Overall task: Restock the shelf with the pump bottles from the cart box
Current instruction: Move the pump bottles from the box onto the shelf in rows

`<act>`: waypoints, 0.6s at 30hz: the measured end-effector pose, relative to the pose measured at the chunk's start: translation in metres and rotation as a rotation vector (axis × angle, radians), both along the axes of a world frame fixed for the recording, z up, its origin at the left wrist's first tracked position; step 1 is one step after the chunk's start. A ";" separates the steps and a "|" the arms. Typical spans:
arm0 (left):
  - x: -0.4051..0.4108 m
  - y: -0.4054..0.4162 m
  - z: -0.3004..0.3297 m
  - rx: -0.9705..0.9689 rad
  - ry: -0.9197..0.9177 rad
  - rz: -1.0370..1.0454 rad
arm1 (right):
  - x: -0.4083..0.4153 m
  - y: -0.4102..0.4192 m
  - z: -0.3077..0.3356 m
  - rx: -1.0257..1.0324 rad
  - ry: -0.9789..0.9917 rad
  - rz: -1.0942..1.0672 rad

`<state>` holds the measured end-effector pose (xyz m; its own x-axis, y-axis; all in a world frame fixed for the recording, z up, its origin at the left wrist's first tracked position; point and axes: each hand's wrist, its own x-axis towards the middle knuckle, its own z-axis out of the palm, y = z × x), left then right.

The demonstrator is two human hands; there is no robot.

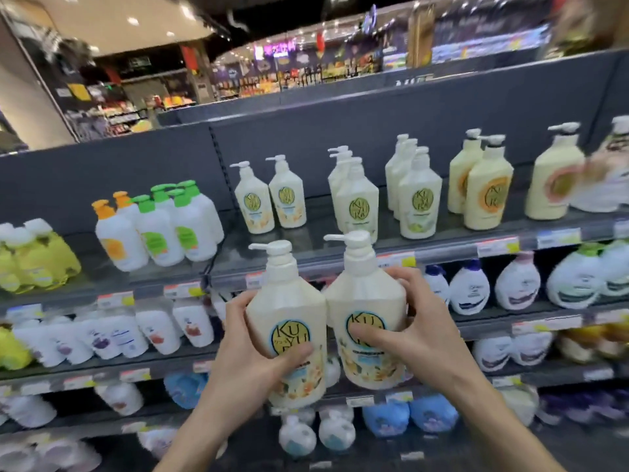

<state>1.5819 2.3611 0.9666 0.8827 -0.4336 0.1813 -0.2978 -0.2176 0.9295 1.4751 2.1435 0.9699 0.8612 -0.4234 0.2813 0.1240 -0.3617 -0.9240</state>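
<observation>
I hold two cream pump bottles with round yellow-and-blue labels upright in front of the shelving. My left hand (253,352) grips the left bottle (286,308) around its lower body. My right hand (405,321) wraps the right bottle (366,301), fingers across its label. Both bottles touch side by side, just below the front edge of the top shelf (306,247). Two matching bottles (270,197) stand at the back of that shelf, directly above my hands, with bare shelf in front of them. The cart box is out of view.
More cream pump bottles (357,199) stand in rows to the right on the top shelf; green and orange capped white bottles (156,226) stand to the left. Lower shelves (102,366) hold several white, blue and yellow bottles. Price tags (497,247) line the shelf edges.
</observation>
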 end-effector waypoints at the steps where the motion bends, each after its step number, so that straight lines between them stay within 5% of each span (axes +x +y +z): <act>1: 0.003 -0.009 -0.001 -0.014 -0.008 -0.003 | 0.001 -0.007 -0.001 0.007 -0.004 -0.011; 9: 0.055 -0.027 -0.002 -0.103 0.020 -0.009 | 0.055 -0.024 -0.010 0.023 0.024 -0.010; 18: 0.173 0.002 0.016 -0.152 -0.053 0.004 | 0.218 -0.011 0.017 0.036 -0.029 0.062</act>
